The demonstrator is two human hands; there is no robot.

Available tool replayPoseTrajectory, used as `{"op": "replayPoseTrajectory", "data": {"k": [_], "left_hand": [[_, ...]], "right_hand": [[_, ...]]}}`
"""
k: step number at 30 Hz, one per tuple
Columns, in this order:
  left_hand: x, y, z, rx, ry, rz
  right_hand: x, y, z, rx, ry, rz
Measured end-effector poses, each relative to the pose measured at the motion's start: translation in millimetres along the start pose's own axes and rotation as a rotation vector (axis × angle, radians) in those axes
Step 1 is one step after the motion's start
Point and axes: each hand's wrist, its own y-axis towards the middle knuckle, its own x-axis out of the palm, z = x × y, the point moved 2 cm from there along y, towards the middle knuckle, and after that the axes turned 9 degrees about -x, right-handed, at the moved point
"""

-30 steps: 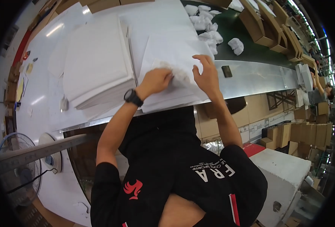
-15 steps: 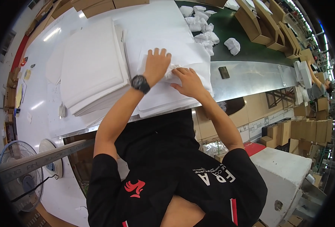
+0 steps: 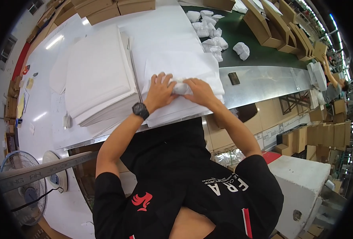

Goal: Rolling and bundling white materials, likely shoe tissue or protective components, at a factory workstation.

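A small bundle wrapped in white paper (image 3: 180,87) lies on a stack of white paper sheets (image 3: 176,63). At its left end is my left hand (image 3: 160,92), fingers curled against the paper, with a dark watch on the wrist. My right hand (image 3: 202,93) closes on the other end, thumb and fingers pressing the wrap. What the paper encloses is hidden. A thicker stack of white sheets (image 3: 98,75) sits just to the left.
Several white wrapped bundles (image 3: 210,30) rest on a green belt (image 3: 260,59) at the far right. Open cardboard boxes (image 3: 264,26) line its far side. A metal strip (image 3: 268,85) carries a small dark block (image 3: 234,78). A fan (image 3: 25,187) stands at left; a co-worker (image 3: 337,85) is at far right.
Both hands have come nearer to me and now hold the bundle from its two ends. Earlier my left hand reached farther out with its fingers spread, and the paper lay looser.
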Motion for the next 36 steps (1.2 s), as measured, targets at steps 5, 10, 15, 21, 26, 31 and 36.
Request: {"op": "replayPoseTrajectory", "data": {"k": [5, 10, 15, 21, 26, 31, 36], "left_hand": [[-1.0, -25.1, 4.2, -0.084, -0.184, -0.233], [4.7, 33.4, -43.1, -0.37, -0.506, -0.637], [20.8, 48.4, -30.3, -0.329, -0.134, -0.271], [31.5, 11.3, -27.9, -0.158, -0.332, -0.054], [26.0, 26.8, -57.5, -0.227, -0.402, -0.301], [32.3, 54.2, -82.6, -0.575, -0.384, -0.589], [46.6, 74.3, -23.8, -0.31, 0.308, -0.056]], "right_hand": [[-7.1, -21.1, -12.5, -0.037, 0.0, -0.024], [-16.9, 31.9, 29.4, 0.187, 0.157, -0.274], [-12.2, 57.2, 42.5, 0.294, -0.114, -0.163], [14.4, 38.7, 18.0, 0.149, -0.048, 0.011], [-5.0, 49.4, 32.6, 0.031, 0.041, -0.047], [-14.9, 87.9, 54.7, 0.313, 0.139, -0.364], [27.8, 82.2, 48.7, 0.229, -0.6, 0.148]]}}
